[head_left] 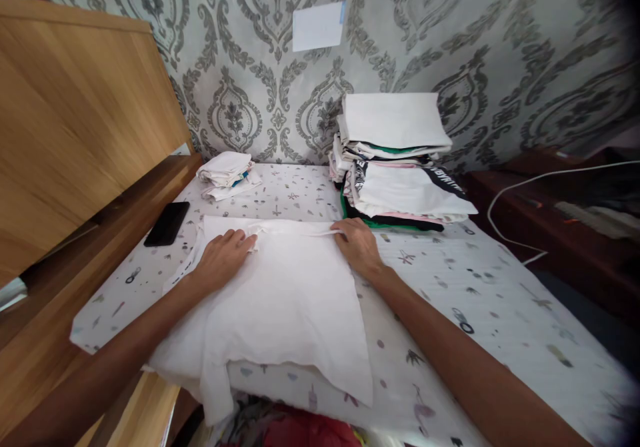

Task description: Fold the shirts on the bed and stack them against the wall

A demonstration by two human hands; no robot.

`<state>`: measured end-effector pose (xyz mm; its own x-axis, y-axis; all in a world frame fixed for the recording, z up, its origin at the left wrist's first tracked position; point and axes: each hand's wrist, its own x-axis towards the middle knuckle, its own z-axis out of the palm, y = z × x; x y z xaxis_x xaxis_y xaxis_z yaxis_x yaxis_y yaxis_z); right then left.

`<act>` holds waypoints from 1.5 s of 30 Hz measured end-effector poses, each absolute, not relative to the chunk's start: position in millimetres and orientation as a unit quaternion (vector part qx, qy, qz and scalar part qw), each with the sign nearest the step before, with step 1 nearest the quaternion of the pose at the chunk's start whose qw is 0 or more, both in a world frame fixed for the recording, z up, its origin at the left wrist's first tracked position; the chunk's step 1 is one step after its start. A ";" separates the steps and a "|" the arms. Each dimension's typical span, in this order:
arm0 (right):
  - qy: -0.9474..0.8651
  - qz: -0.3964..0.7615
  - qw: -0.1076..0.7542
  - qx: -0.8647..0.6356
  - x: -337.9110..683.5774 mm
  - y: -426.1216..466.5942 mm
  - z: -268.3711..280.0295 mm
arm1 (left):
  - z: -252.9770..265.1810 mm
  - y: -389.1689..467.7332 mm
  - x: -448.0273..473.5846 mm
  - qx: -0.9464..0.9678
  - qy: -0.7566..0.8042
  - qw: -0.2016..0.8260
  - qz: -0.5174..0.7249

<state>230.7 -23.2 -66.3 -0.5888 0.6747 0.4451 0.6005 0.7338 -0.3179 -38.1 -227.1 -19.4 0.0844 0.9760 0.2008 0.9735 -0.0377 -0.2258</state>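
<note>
A white garment [295, 293], perhaps a shirt, lies spread on the patterned sheet [410, 393], its near edge hanging toward the front. My left hand [225, 257] rests on its upper left part, thumb and fingers pinching a fold of cloth. At the upper right corner my right hand [359, 247] grips the far edge, fingers curled round it. Between the two hands that edge runs in a narrow fold. Dark marks show on the cloth left of my left hand.
Folded clothes [400, 193] form a tall stack at the back right. A smaller folded pile [227, 173] sits back left, near a black phone [167, 223]. Wooden furniture [85, 127] borders the left; a white cable [500, 193] loops at right. Behind stands a patterned wall [277, 87].
</note>
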 end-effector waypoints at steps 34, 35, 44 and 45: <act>-0.825 0.066 0.213 -0.519 220.4 -23.2 -46.5 | -51.3 -171.9 -78.4 -0.748 -0.625 -0.039 -0.220; -0.821 0.065 0.209 -0.528 219.2 -22.9 -45.6 | -51.2 -171.9 -78.8 -0.749 -0.623 -0.041 -0.219; -0.810 0.050 0.200 -0.549 217.7 -13.5 -46.5 | -46.4 -174.5 -76.4 -0.762 -0.612 -0.046 -0.207; -0.813 0.047 0.203 -0.543 219.9 -13.3 -47.1 | -46.3 -174.7 -76.2 -0.766 -0.608 -0.045 -0.205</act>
<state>219.9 -13.3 -47.1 -0.3278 0.9024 0.2797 0.8639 0.4061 -0.2978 -76.2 -174.7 -46.3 0.1775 0.9496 0.2583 0.9124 -0.2572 0.3184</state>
